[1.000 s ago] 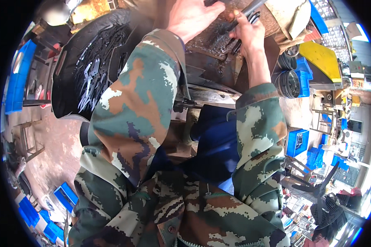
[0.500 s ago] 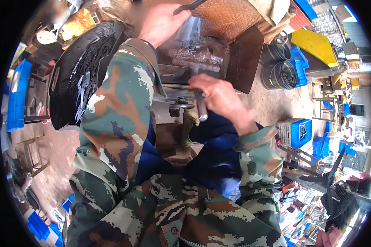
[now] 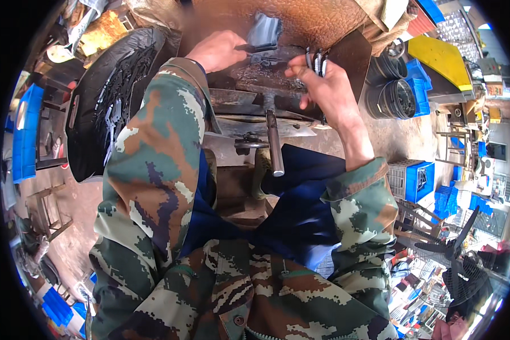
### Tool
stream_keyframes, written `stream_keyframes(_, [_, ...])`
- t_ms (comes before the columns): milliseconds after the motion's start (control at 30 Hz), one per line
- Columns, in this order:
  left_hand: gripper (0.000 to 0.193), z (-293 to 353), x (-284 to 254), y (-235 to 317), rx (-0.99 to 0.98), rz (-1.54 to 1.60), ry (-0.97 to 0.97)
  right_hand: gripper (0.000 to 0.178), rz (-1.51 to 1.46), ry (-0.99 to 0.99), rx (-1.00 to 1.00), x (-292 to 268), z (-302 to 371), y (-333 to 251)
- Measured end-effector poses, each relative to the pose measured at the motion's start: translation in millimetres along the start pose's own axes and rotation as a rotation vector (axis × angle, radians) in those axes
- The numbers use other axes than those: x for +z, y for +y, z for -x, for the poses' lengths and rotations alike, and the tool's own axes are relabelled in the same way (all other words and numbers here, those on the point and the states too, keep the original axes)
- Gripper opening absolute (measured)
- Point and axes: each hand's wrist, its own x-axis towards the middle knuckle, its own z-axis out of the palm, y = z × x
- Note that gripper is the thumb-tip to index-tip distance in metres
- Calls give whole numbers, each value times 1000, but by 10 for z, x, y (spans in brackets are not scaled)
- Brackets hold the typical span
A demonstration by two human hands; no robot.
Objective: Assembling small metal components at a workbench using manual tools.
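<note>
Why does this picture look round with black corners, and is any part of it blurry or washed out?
Head view: a fisheye lens bends straight edges toward the rim and leaves black corners. Daylight is bright and even; the pale patch on the rusty metal work surface near the left hand looks glared. The right hand, holding metal rings, is slightly soft; the camouflage sleeves are sharp.

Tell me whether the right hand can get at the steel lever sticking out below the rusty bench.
Probably yes. The right hand hovers just above the steel lever with nothing between them, though its fingers already hold a few dark metal rings.
</note>
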Motion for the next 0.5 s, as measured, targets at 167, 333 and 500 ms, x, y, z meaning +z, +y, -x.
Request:
stream_keyframes(167, [26,-152,175,-174,17,87,-10,18,-291,110,-3,-58,-168,41])
stream_keyframes(333, [24,-183,110,12,117,204,189,18,-484,215,0,-54,-312,61])
stream_keyframes(500, [24,31,-34,418,22,619,60,19,-632,278,-48,82,-365,12])
